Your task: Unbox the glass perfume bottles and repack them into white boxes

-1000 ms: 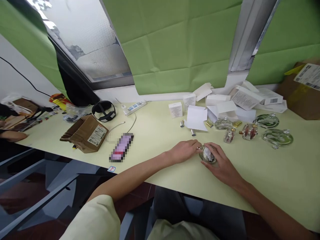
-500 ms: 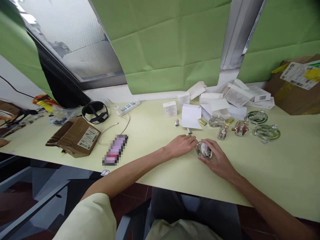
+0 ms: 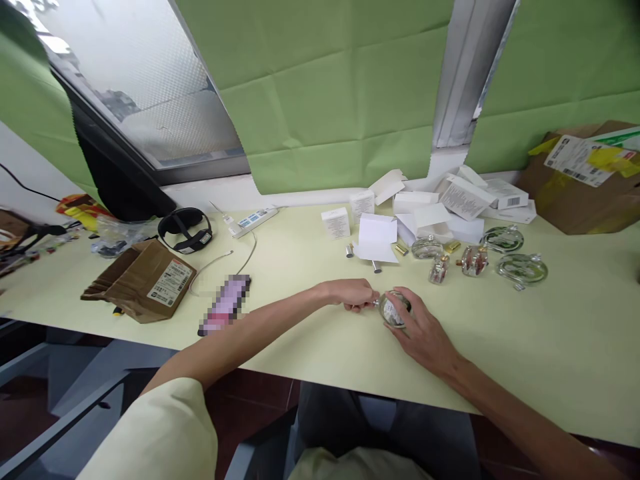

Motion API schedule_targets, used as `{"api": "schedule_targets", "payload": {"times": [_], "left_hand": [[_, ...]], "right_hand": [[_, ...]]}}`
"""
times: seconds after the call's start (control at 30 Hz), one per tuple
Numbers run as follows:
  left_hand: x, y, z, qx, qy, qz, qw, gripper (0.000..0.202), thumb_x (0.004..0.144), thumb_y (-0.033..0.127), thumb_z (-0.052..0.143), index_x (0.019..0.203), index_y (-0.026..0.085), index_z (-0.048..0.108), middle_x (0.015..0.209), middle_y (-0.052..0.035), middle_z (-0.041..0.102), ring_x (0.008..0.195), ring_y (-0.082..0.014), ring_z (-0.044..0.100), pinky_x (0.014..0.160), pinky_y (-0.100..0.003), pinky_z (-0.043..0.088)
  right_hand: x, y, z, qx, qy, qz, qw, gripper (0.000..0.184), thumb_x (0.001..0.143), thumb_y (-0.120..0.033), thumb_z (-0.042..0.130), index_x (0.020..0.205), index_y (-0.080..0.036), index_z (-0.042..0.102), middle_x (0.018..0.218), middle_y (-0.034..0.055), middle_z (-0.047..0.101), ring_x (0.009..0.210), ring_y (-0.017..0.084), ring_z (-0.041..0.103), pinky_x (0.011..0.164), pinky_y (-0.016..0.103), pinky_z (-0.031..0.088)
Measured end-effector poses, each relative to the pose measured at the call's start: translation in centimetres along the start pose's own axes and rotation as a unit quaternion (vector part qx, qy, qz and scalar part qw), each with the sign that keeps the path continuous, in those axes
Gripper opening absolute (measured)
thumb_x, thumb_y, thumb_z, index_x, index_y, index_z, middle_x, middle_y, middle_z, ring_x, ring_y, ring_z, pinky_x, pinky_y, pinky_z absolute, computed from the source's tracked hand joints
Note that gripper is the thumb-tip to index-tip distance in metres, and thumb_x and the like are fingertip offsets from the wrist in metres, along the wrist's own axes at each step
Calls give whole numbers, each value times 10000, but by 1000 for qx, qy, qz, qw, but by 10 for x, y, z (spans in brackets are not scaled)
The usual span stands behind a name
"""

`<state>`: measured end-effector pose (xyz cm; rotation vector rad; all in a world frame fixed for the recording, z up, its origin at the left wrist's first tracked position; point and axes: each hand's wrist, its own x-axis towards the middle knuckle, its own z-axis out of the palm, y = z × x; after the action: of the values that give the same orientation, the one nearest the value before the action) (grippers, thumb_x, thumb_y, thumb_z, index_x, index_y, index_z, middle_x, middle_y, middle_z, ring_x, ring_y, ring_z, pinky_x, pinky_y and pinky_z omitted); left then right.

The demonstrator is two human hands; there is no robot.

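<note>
A round clear glass bottle, which looks like a perfume bottle, lies tilted just above or on the table in front of me; which one I cannot tell. My right hand curls its fingers and thumb around the round body. At the neck end, my left hand is closed in a pinch; what its fingertips cover is hidden. Beyond the hands lie two silver caps and a gold cap. Several other glass bottles stand or lie to the right, some with reddish parts.
White cartons and opened paper packaging crowd the back of the table. A large brown box stands at the right. On the left are an open cardboard box, a phone, a headset and a power strip.
Both hands and the bottle have shifted a little left and toward me. My left hand has turned into a tighter fist, and the bottle's neck now shows beside it.
</note>
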<state>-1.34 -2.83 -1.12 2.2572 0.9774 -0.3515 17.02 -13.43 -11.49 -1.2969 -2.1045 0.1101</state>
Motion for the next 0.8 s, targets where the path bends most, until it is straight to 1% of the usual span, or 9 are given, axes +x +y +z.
{"api": "schedule_targets", "payload": {"times": [0.07, 0.13, 0.23, 0.33, 0.4, 0.47, 0.57, 0.73, 0.8], "left_hand": [[-1, -2, 4, -19, 14, 22, 999, 536, 1025, 421, 251, 702, 171, 598, 644, -37, 614, 577, -147, 588, 578, -270, 449], [-1, -5, 11, 9, 90, 80, 993, 503, 1038, 450, 248, 879, 164, 630, 821, -58, 665, 718, -161, 638, 662, -275, 477], [-2, -9, 18, 190, 196, 180, 945, 356, 1034, 401, 347, 1100, 147, 588, 1015, -95, 648, 865, -192, 640, 728, -299, 478], [-6, -10, 16, 357, 196, 229, 884, 288, 1038, 267, 336, 1081, 134, 587, 979, -100, 640, 892, -207, 616, 698, -306, 462], [-9, -6, 13, 394, 183, 237, 869, 237, 1014, 225, 376, 1072, 141, 590, 1005, -104, 642, 902, -213, 600, 654, -305, 447], [-11, 0, 11, 392, 170, 226, 876, 200, 982, 221, 425, 1067, 143, 589, 1038, -114, 642, 895, -216, 590, 610, -303, 432], [-12, 10, 14, 351, 145, 189, 906, 180, 972, 233, 423, 1001, 152, 581, 997, -106, 647, 871, -210, 590, 580, -295, 422], [-21, 13, 17, 167, 106, 124, 972, 342, 1033, 333, 259, 840, 182, 497, 834, -51, 616, 730, -181, 583, 638, -301, 444], [-30, 8, 10, 36, 130, 83, 987, 422, 1043, 382, 167, 764, 198, 425, 755, -19, 566, 669, -159, 545, 651, -298, 442]], "right_hand": [[0, 2, 0, 24, -4, 27, 999, 567, 963, -269, 499, 1498, -284, 311, 1440, 152, 407, 1330, 320, 458, 1056, 475, 467], [0, 6, -2, 75, -6, 66, 995, 570, 952, -324, 533, 1479, -291, 317, 1448, 139, 396, 1333, 303, 459, 1064, 461, 464], [1, 13, -5, 160, -12, 96, 982, 582, 916, -379, 590, 1435, -290, 341, 1427, 126, 417, 1337, 288, 459, 1093, 456, 433], [5, 15, -6, 206, -43, 80, 974, 614, 899, -367, 607, 1436, -291, 319, 1432, 123, 413, 1350, 274, 442, 1100, 445, 418], [10, 11, -4, 210, -66, 68, 973, 654, 875, -352, 629, 1442, -276, 312, 1440, 126, 405, 1344, 273, 439, 1086, 441, 426], [18, 4, 0, 200, -66, 67, 975, 519, 862, -324, 631, 1333, -241, 430, 1339, 119, 493, 1258, 276, 494, 1027, 448, 464], [29, -8, 6, 189, -39, 68, 979, 109, 891, -196, 527, 997, -218, 535, 1026, 74, 599, 1015, 244, 565, 880, 417, 515], [29, -15, 11, 169, 4, 62, 984, 246, 791, -24, 472, 938, -216, 519, 995, 76, 597, 994, 256, 523, 880, 429, 483], [25, -11, 9, 157, 31, 76, 984, 291, 771, -9, 465, 971, -211, 529, 1023, 92, 598, 1023, 277, 510, 906, 466, 462]]}}
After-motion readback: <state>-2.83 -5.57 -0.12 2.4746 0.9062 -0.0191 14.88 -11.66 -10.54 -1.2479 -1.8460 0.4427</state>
